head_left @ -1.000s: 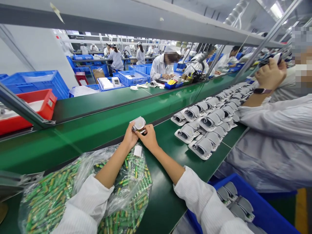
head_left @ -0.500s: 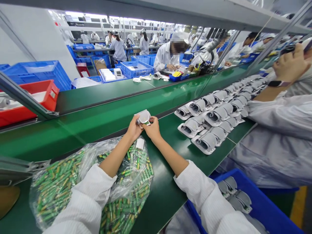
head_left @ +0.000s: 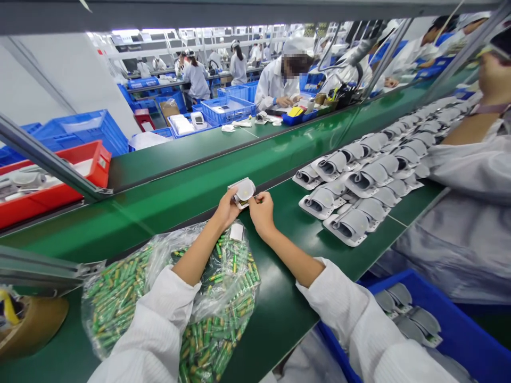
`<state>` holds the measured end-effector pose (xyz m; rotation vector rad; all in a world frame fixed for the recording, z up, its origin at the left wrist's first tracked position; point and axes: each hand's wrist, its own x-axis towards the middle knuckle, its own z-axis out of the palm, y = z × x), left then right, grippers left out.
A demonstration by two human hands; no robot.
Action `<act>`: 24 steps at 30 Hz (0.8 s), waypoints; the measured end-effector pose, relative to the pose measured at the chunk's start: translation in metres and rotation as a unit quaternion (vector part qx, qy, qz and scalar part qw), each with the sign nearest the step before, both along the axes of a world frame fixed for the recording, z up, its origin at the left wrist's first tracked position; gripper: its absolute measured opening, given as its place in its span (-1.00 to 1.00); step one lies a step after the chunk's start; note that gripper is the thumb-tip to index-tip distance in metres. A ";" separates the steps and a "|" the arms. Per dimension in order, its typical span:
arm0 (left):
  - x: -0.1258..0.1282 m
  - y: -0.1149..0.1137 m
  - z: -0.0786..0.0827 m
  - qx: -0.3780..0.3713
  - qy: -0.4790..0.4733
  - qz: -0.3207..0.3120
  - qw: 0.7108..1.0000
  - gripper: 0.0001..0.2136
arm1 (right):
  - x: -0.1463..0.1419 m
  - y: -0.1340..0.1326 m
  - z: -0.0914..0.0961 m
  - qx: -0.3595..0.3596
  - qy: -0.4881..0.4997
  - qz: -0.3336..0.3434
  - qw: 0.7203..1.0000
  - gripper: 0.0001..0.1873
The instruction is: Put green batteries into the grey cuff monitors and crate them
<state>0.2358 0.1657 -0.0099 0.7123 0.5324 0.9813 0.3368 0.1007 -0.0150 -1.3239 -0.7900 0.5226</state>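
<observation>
- Both arms wear long white sleeves, the left sleeve and the right sleeve, cut from one thin, smooth cloth.
- Fine, close-set grey pinstripes run through the cloth, plainest on the left sleeve near the bottom edge of the view.
- Each sleeve is roomy and lies in broad, soft folds.
- The cuffs are loose and plain, and end partway along the forearm, so the lower forearms and wrists are uncovered.
- The left hand and the right hand are bare.
</observation>
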 end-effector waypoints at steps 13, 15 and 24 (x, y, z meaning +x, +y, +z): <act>-0.012 0.014 0.025 0.280 0.379 -0.077 0.879 -0.25 | -0.034 -0.046 0.051 -0.020 -0.608 0.368 0.703 -0.69; -0.010 0.017 0.036 0.332 0.480 -0.097 0.806 -0.32 | -0.035 -0.050 0.050 -0.058 -0.610 0.345 0.711 -0.71; 0.051 0.010 0.084 0.555 0.650 -0.039 0.517 -0.22 | -0.038 -0.029 0.036 -0.054 -0.537 0.379 0.752 -0.86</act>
